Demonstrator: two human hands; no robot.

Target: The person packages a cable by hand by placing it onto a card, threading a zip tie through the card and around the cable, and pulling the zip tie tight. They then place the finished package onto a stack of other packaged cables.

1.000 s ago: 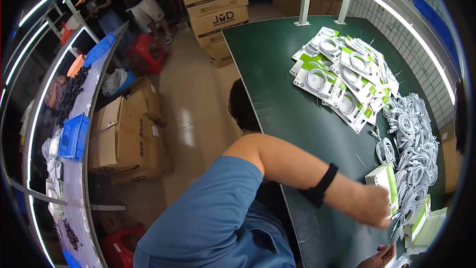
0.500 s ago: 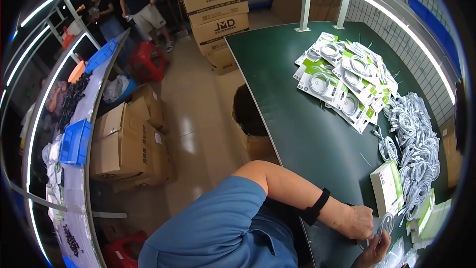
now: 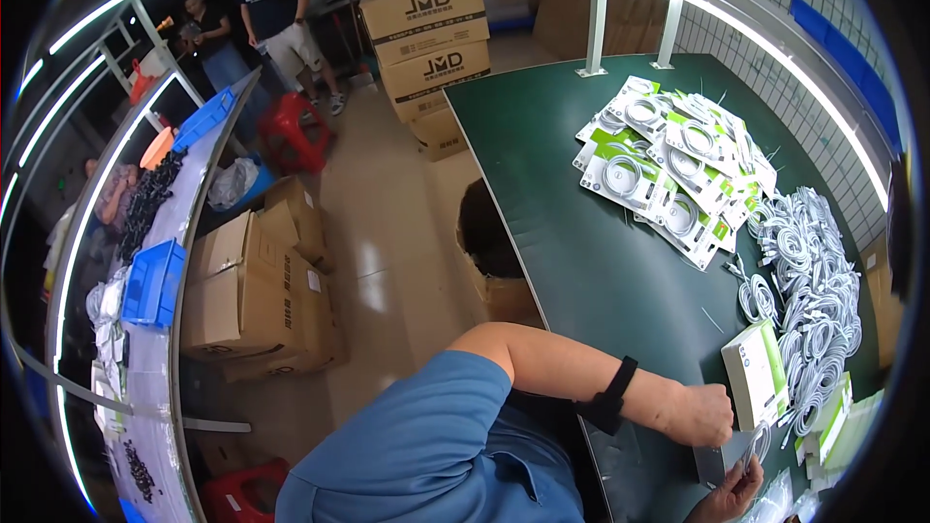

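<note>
Head view, left to right: clenching the left hand, whether on anything impossible to tell, near a flat grey piece, and grasping in the right hand a coiled grey cable, just beside a white-and-green box, left of heaped cables.

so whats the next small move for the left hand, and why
Perhaps ease the left hand toward the coil: the right hand seems to pinch the coil's lower end, while the left is curled just short of it.
</note>
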